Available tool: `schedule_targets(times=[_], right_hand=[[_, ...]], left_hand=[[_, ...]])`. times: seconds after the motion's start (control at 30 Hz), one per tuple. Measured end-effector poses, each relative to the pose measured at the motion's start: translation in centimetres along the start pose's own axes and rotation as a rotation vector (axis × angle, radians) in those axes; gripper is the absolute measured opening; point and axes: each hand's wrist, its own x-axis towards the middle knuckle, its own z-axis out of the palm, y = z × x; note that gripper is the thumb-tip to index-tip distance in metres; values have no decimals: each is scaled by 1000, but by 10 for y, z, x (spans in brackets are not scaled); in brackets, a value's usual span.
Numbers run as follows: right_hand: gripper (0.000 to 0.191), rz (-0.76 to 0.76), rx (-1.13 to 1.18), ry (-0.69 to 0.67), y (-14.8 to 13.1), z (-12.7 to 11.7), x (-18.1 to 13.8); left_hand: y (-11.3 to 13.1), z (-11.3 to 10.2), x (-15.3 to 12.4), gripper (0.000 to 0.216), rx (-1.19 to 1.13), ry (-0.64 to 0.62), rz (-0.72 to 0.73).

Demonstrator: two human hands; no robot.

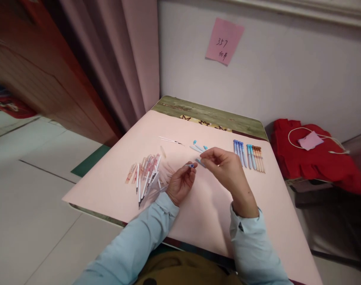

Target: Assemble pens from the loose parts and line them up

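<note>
My left hand (182,183) is closed in a pinch on a small blue-tipped pen part (190,165) over the pink table cover (204,209). My right hand (224,166) is closed in a pinch on a light blue pen barrel (199,161), its tip close to the left hand's part. A pile of pink barrels and white refills (144,172) lies just left of my left hand. Loose blue pen pieces (198,147) lie beyond my hands. A row of assembled blue and orange pens (249,156) lies to the right of my right hand.
A single white refill (170,140) lies at the far left of the cover. The table's green wooden edge (210,114) meets the wall, which bears a pink note (224,40). A red cloth with a white cable (314,154) sits to the right. A curtain (117,59) hangs at the back left.
</note>
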Motion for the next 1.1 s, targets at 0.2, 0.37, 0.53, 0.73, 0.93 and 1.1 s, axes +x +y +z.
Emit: schedule_targets(times=[0.2, 0.37, 0.53, 0.73, 0.93, 1.1], right_hand=[[11, 1, -246, -130, -11, 3, -1], [12, -2, -295, -129, -6, 4, 2], [11, -17, -332, -117, -4, 6, 3], [11, -30, -483, -117, -5, 12, 3], [4, -4, -440, -114, -3, 13, 4], [18, 44, -193, 59, 12, -16, 9]], left_hand=[[-2, -4, 3, 19, 36, -13, 45], [-2, -4, 3, 18, 67, -26, 26], [-3, -4, 3, 15, 98, -21, 33], [-3, -5, 3, 13, 123, -27, 20], [-3, -6, 3, 12, 116, -33, 14], [-3, -7, 1, 12, 161, -42, -14]])
